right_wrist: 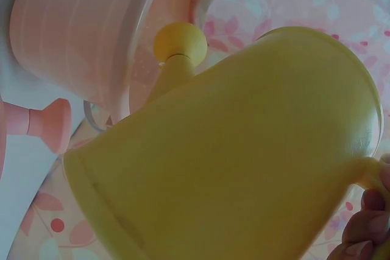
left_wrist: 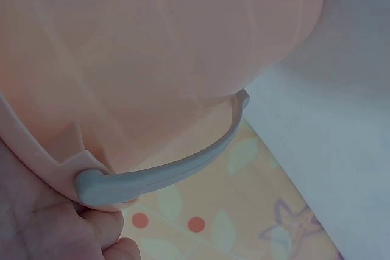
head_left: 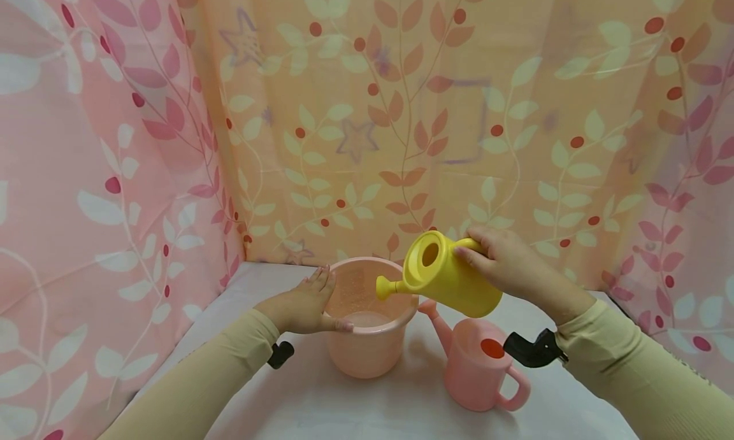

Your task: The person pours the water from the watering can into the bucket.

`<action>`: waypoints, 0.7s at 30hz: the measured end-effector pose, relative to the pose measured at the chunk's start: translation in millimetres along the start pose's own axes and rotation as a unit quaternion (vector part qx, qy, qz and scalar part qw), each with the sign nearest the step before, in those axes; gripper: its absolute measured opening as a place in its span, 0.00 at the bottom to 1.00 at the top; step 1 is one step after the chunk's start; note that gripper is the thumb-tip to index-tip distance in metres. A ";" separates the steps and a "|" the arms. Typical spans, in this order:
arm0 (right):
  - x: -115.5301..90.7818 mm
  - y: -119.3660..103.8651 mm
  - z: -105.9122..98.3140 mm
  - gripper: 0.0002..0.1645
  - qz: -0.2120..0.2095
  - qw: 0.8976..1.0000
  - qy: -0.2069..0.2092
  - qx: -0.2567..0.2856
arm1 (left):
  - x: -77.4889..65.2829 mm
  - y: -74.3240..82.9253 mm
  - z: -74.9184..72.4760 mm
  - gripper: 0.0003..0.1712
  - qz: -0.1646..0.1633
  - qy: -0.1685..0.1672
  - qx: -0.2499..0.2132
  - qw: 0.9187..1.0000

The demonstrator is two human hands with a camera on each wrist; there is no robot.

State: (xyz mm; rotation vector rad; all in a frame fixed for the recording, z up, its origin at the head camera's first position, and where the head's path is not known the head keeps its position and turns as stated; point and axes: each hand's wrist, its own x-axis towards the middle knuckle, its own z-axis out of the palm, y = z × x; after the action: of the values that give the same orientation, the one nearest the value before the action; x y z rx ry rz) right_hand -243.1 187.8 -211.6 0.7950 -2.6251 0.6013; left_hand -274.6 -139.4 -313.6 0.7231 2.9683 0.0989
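Note:
My right hand [head_left: 510,262] grips a yellow watering can [head_left: 453,281] by its handle. The can is tilted, and its spout, with a round yellow head [right_wrist: 180,45], reaches over the inside of a pale pink bucket [head_left: 367,358]. My left hand [head_left: 304,303] rests on the left side of the bucket's rim, its fingers extended and the thumb along the front edge. In the left wrist view the palm [left_wrist: 42,217] lies against the rim beside the grey bail handle [left_wrist: 164,175]. The bucket stands upright on the white table.
A pink watering can [head_left: 476,370] stands right of the bucket, spout toward it and handle to the right, below the raised yellow can. Leaf-patterned curtains [head_left: 355,109] enclose the white table [head_left: 275,395] at the back and both sides.

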 end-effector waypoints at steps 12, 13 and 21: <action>0.3 1.2 -0.2 0.14 -0.012 1.000 0.004 0.008 | 0.5 0.0 0.2 0.69 -0.002 0.002 0.002 1.000; 0.3 1.3 -0.2 0.14 -0.012 1.000 0.004 0.008 | 0.5 -0.1 0.2 0.69 -0.003 0.001 0.001 1.000; 0.4 2.3 -0.3 0.14 -0.018 1.000 0.008 0.004 | 0.3 -0.1 0.0 0.68 -0.001 0.003 0.002 1.000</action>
State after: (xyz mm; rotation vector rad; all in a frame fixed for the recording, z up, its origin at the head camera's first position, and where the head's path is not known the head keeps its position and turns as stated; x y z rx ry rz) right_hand -244.8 189.5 -211.8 0.8352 -2.5887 0.6056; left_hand -274.9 -139.4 -313.6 0.7214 2.9753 0.0941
